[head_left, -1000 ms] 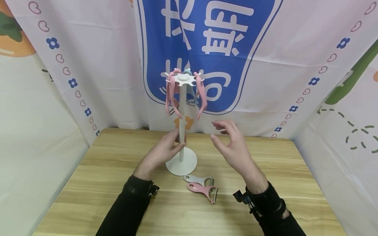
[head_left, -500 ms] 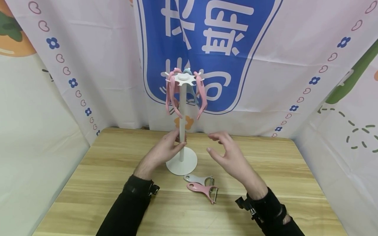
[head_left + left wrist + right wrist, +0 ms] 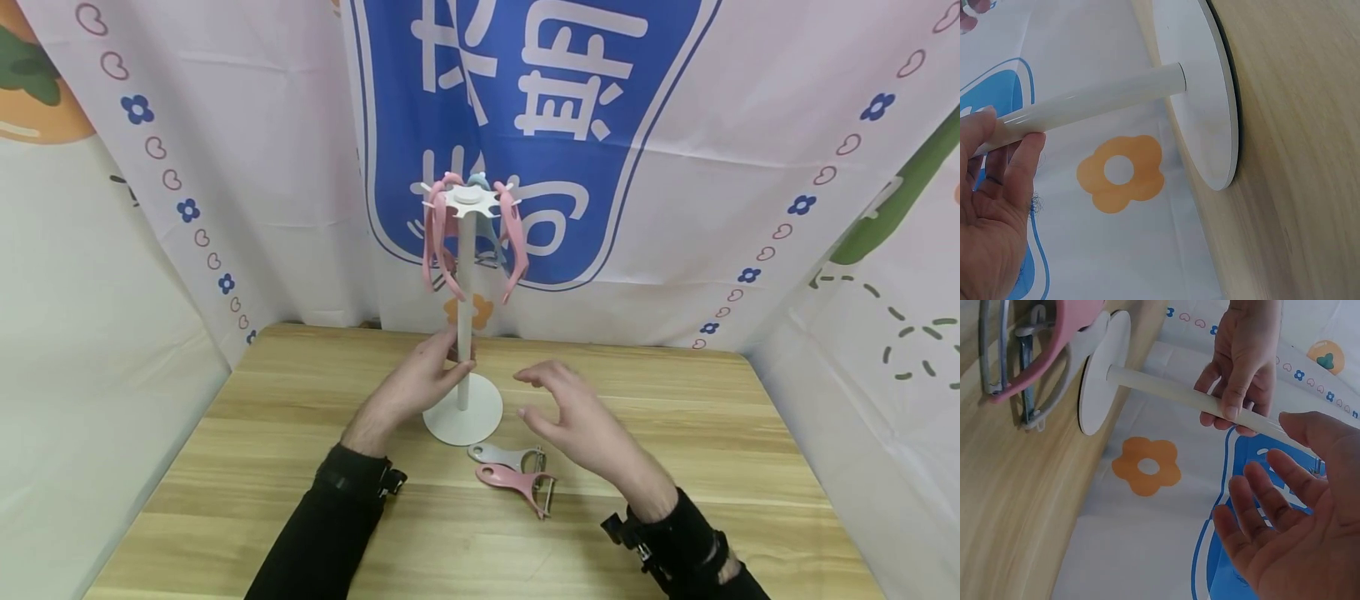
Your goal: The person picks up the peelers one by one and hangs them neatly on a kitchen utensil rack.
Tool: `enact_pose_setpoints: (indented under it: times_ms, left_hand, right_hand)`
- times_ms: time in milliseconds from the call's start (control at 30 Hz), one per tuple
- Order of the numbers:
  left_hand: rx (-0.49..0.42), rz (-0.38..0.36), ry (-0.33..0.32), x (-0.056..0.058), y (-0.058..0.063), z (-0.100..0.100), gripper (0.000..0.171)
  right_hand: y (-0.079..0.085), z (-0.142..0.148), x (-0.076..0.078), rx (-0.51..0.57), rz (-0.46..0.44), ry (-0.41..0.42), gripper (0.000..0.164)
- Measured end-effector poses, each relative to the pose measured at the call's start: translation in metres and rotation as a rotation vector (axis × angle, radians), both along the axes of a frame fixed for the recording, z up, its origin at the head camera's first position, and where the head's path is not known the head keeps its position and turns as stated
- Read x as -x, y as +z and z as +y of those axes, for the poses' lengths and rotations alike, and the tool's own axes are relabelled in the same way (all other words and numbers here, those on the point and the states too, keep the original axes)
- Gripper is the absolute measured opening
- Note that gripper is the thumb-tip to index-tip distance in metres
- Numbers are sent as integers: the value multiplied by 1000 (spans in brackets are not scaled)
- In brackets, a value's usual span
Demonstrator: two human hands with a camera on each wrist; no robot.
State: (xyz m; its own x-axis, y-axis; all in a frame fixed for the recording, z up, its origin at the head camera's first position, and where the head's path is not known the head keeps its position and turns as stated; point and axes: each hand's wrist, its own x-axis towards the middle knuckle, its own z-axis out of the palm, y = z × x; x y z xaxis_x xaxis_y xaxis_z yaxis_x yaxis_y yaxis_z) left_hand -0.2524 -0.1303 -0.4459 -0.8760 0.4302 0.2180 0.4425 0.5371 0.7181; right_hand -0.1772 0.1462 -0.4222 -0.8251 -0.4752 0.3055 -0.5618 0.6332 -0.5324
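Note:
A white stand with a round base (image 3: 462, 423) and an upright pole (image 3: 1091, 100) is on the wooden table. My left hand (image 3: 420, 375) grips the pole low down, thumb in front and fingers behind. Several pink peelers (image 3: 513, 242) and a blue peeler (image 3: 480, 181) hang from its star-shaped top (image 3: 471, 200). In front of the base lie a grey peeler (image 3: 495, 455) and a pink peeler (image 3: 506, 478), side by side and touching. My right hand (image 3: 581, 421) hovers to the right of the base, fingers loosely bent and apart, holding nothing.
The wooden table (image 3: 300, 517) reaches back to a printed cloth (image 3: 300, 167) close behind the stand. Cloth walls (image 3: 847, 333) also flank the table on both sides. Each wrist wears a black strap with a small camera.
My right hand has come down and to the left, closer to the two peelers on the table. My left hand keeps its hold on the pole, and the stand has not moved.

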Motion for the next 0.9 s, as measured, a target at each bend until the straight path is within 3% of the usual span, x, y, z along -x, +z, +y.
enact_pose_setpoints:
  times_ms: [900]
  left_hand:
    - [16, -1, 5, 0, 0, -1, 19]
  right_hand:
    - [-37, -10, -17, -308, -32, 97, 45]
